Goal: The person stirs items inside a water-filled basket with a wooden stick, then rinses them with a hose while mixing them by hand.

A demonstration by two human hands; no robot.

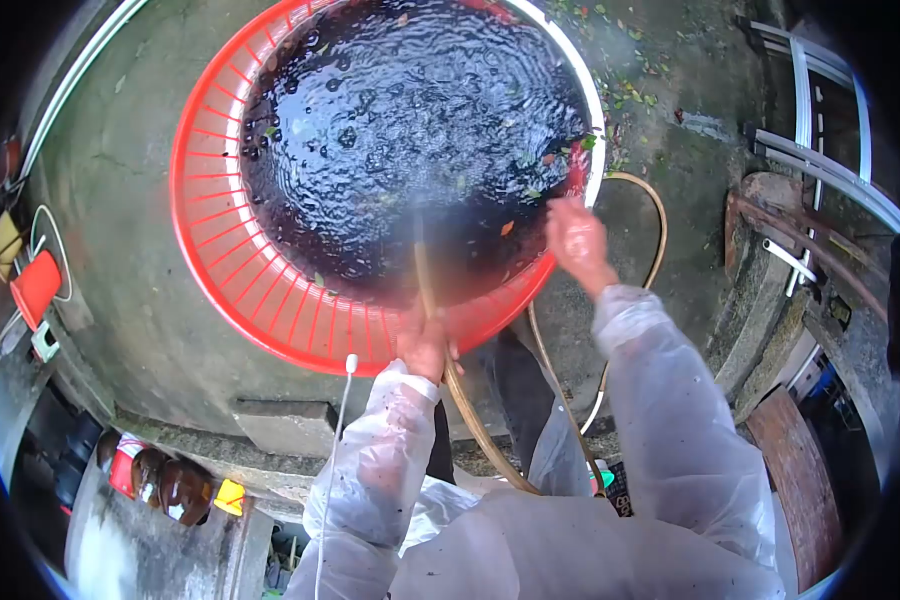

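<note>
- At the far left, a yellow object (3, 245) and an orange-red scoop-like object (36, 288) can be seen, ringed by a loop of pale cord or tube (61, 255).
- On the near left, dark brown rounded jars (185, 492) are placed in a row on a grey slab (150, 550), with a small yellow item (230, 497) just to their right.
- Across the far middle, a wide red tub (215, 245) with a slotted wall is set on the grey-green floor (120, 190); it is filled with rippled, dark-looking water (420, 110). Small dark round pieces (260, 145) are gathered along the left of the water.
- At the tub's near edge, a tan hose (470, 415) is gripped by the left hand (423, 345); its fingers are closed around it. The hose's far end is pointed over the tub, and a stream is sent into the water.
- To the right, the right hand (578, 240) is held at the tub's right near edge, its fingers curled; whether the edge is grasped cannot be told.
- Farther right, another length of hose (660, 225) is curved over the floor, and fallen leaves (630, 95) are scattered beyond.
- At the far right, pale metal rails (802, 95) are seen; on the near right, a rusty-brown board (795, 475).
</note>
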